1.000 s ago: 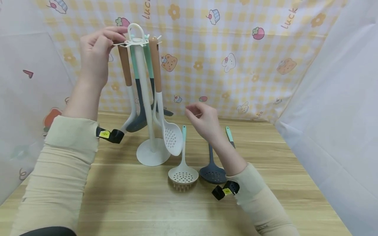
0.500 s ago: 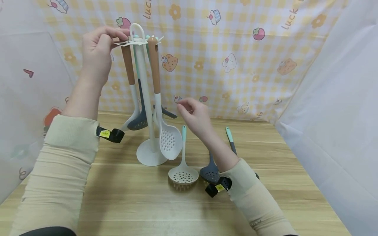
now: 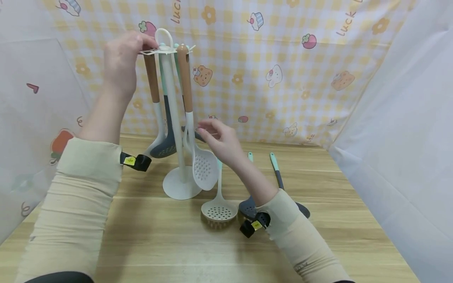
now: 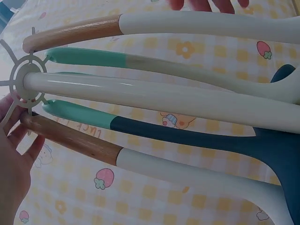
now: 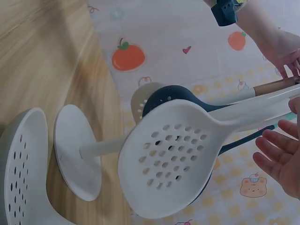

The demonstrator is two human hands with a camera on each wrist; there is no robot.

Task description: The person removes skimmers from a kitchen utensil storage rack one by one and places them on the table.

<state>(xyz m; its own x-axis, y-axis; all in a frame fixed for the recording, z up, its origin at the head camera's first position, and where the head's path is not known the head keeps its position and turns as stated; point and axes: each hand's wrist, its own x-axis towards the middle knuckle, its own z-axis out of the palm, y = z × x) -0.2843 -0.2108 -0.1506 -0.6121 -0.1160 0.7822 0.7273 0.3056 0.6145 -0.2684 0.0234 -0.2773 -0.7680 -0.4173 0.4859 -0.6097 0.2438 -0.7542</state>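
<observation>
A white utensil rack (image 3: 172,98) stands upright at left with several kitchen utensils hanging from its hooked top ring. My left hand (image 3: 122,59) holds that ring by its left side, with fingertips by the top of a wood-handled white utensil (image 4: 70,138). At the front of the rack hangs a white slotted spoon (image 3: 205,169) with a brown handle. My right hand (image 3: 223,143) is just right of this spoon, fingers loosely bent and nothing in them; the right wrist view shows the fingers (image 5: 274,150) spread. Behind hang a dark slotted utensil (image 3: 165,147) and green-handled ones.
A pale skimmer (image 3: 219,210) lies on the wooden table (image 3: 159,243) near the rack's round base (image 3: 173,188). Right of it lie a dark skimmer (image 3: 247,206), partly hidden by my right forearm, and another dark utensil (image 3: 279,179). A patterned cloth (image 3: 301,78) hangs behind.
My right hand has moved left and slightly down toward the hanging slotted spoon. The rack's top has turned a little, shifting the hanging utensils; my left hand has stayed at the ring.
</observation>
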